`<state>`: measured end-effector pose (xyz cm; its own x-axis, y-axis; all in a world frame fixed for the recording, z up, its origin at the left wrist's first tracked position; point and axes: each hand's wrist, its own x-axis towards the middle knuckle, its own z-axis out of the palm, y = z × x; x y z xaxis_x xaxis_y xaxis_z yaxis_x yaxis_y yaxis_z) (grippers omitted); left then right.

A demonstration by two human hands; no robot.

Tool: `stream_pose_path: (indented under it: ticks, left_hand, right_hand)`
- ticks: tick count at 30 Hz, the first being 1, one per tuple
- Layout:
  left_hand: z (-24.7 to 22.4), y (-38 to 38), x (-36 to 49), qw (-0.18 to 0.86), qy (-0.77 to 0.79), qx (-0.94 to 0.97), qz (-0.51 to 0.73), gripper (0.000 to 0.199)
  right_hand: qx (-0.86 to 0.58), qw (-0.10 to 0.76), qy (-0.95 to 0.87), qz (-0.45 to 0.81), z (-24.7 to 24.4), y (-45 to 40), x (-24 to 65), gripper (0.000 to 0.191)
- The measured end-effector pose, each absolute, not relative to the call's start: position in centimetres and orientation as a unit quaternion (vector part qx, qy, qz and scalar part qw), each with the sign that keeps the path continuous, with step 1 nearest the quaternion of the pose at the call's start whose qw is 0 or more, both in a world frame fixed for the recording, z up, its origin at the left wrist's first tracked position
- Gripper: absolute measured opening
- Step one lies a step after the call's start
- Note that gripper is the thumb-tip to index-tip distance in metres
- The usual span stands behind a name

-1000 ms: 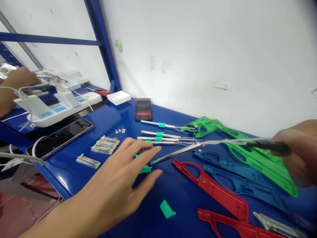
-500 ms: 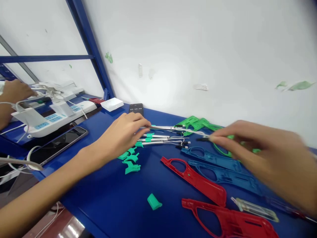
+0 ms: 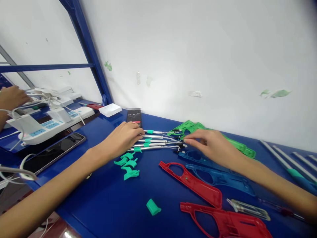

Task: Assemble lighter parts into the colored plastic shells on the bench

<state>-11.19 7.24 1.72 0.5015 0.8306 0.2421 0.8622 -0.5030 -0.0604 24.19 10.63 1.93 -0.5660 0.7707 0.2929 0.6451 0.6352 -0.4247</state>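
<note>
Several thin metal tubes (image 3: 155, 144) lie side by side on the blue table, some with green plastic pieces (image 3: 146, 144) on them and wires at their right ends. My left hand (image 3: 123, 136) is closed over the left end of one metal tube (image 3: 153, 136), its fingertips pinched together. At the wire ends, my right hand (image 3: 210, 143) pinches a thin white wire (image 3: 174, 138) near small black connectors. Loose green trigger-like pieces (image 3: 130, 173) sit below my left hand. Under my right hand and forearm are blue plastic shell halves (image 3: 220, 177).
Red shell halves (image 3: 193, 183) lie in front and green ones (image 3: 235, 143) behind my right hand. A clear tank (image 3: 250, 209) and a screwdriver (image 3: 284, 210) are at right. A timer phone (image 3: 134, 115), power strip (image 3: 59, 124) and another phone (image 3: 55, 150) stand left. Another person's hand (image 3: 13, 97) shows far left.
My right hand has moved left and lowered the wire end to the other wires. The metal tube between my hands has come down beside the others. My left hand has shifted slightly down-left.
</note>
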Motion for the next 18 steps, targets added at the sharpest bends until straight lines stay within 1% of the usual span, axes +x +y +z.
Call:
stream_pose_path:
  ticks: [5,7,8,11,14,18]
  left_hand:
    - [1.5,7.4,-11.3,0.079,-0.483,-0.867,-0.098,0.030]
    - [1.5,7.5,-11.5,0.075,-0.479,-0.868,-0.106,0.033]
    - [1.5,7.5,-11.6,0.075,-0.476,-0.869,-0.112,0.035]
    - [1.7,7.3,-11.5,0.086,-0.474,-0.864,-0.144,0.045]
    - [2.3,6.8,-10.8,0.126,-0.509,-0.830,-0.191,0.047]
    - [3.2,5.5,-9.0,0.191,-0.481,-0.820,-0.244,0.041]
  right_hand:
    - [-0.460,0.249,-0.841,0.141,4.4,7.2,28.5,0.045]
    - [-0.497,0.211,-0.833,0.121,5.1,5.5,31.1,0.045]
    - [-0.506,0.173,-0.838,0.111,5.2,4.6,32.4,0.044]
    - [-0.487,0.088,-0.864,0.090,4.6,1.9,35.6,0.041]
    - [-0.474,0.056,-0.875,0.078,3.4,-0.3,36.9,0.036]
    - [-0.437,0.023,-0.895,0.084,2.2,-1.4,36.5,0.031]
